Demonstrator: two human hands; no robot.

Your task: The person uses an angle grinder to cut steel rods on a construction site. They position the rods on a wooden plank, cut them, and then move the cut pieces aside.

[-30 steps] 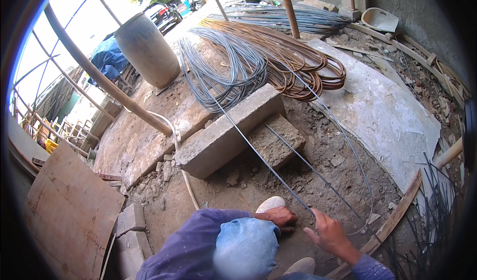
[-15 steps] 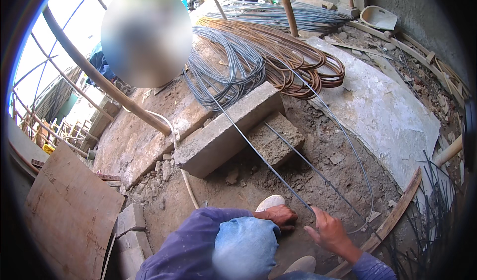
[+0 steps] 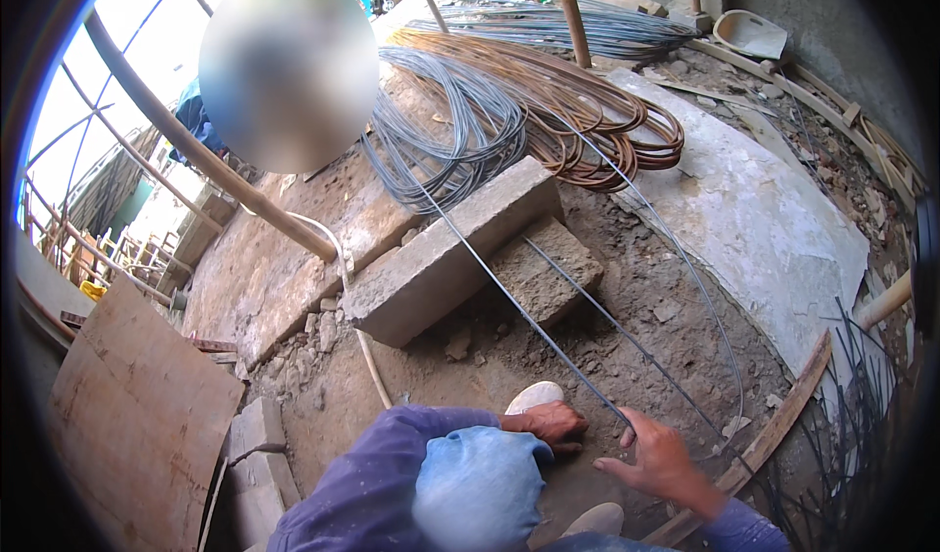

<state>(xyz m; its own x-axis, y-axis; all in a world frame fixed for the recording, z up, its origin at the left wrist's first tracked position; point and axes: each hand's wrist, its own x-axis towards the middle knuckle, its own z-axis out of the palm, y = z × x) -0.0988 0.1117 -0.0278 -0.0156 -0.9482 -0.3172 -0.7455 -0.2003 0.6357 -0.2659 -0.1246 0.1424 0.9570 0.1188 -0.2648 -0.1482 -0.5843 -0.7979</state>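
Note:
A long steel rod [image 3: 524,309] runs from the grey rod coil across a concrete block [image 3: 450,249] toward me. My right hand [image 3: 664,462] has its fingers curled at the rod's near end, the thumb standing apart from them. Beside my light-coloured shoe [image 3: 536,395] is my left hand [image 3: 550,423], held low with its fingers curled down; what is in them, if anything, is hidden. A blue cloth-covered knee [image 3: 480,483] lies against that forearm. Another thin rod [image 3: 612,325] slants over a rough, smaller block [image 3: 553,273] and passes to the right of my right hand.
Grey coiled rods [image 3: 455,131] and rusty coiled rods [image 3: 597,131] lie ahead. A pale slab [image 3: 754,229] covers ground at right, near a curved wooden strip [image 3: 783,425] and cut dark rods [image 3: 852,405]. At left are a plywood sheet [image 3: 147,386], a slanting pole [image 3: 196,141] and a blurred person.
My right hand has shifted slightly right and down, its thumb spreading further from the fingers. The rod's near end moved with it. The left hand stays in place.

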